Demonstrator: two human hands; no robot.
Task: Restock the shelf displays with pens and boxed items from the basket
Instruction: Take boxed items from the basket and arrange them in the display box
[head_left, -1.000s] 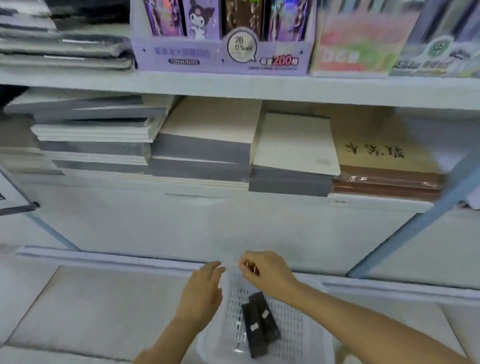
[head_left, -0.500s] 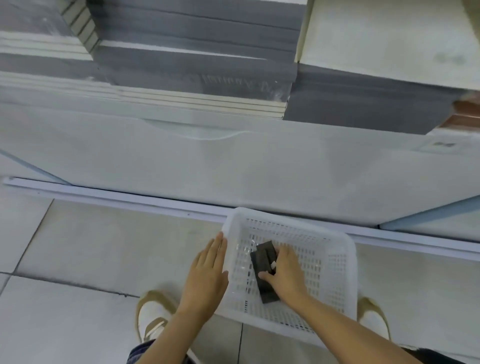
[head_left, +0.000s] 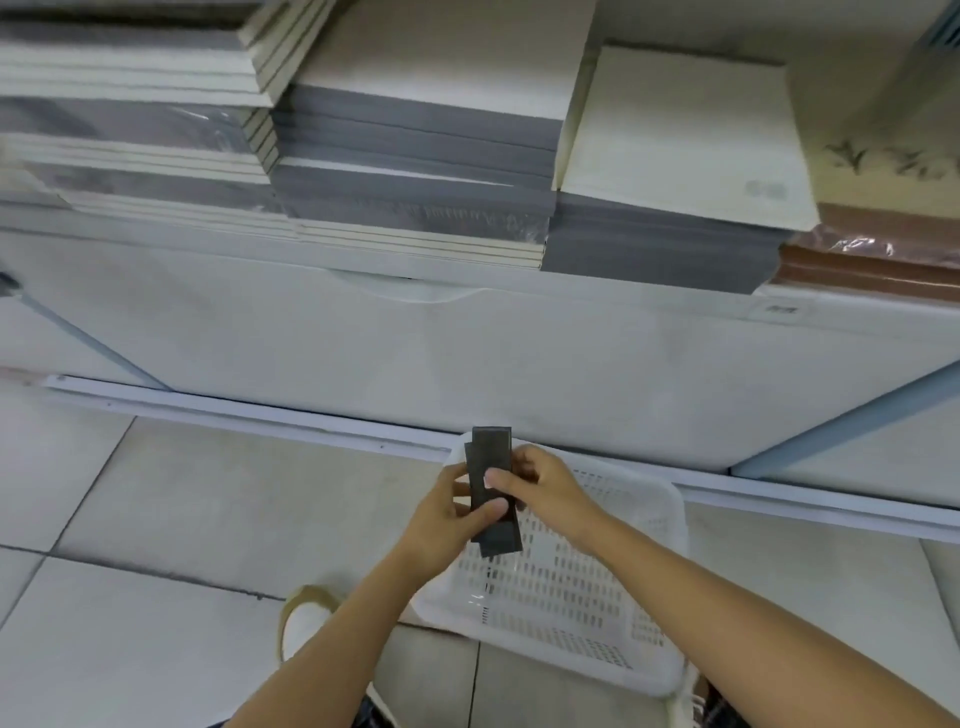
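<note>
Two slim black boxes (head_left: 492, 457) are stacked together and lifted above the white perforated basket (head_left: 597, 587) on the floor. My left hand (head_left: 447, 512) holds them from the left, its thumb pressed across their front. My right hand (head_left: 540, 483) grips the same boxes from the right, fingers curled round their edge. Apart from a clear glint near its left wall, the visible basket bottom is bare.
The lowest shelf carries stacks of grey and cream paper pads (head_left: 415, 171) and a brown wrapped pack (head_left: 872, 254) at the right. A white cabinet front (head_left: 467, 358) stands behind the basket. Tiled floor (head_left: 182, 519) lies to the left, with my shoe (head_left: 306, 618) near the basket.
My right hand has lifted the black boxes out of the basket. My left hand left the basket rim and took hold of the boxes too. The camera tilted up slightly.
</note>
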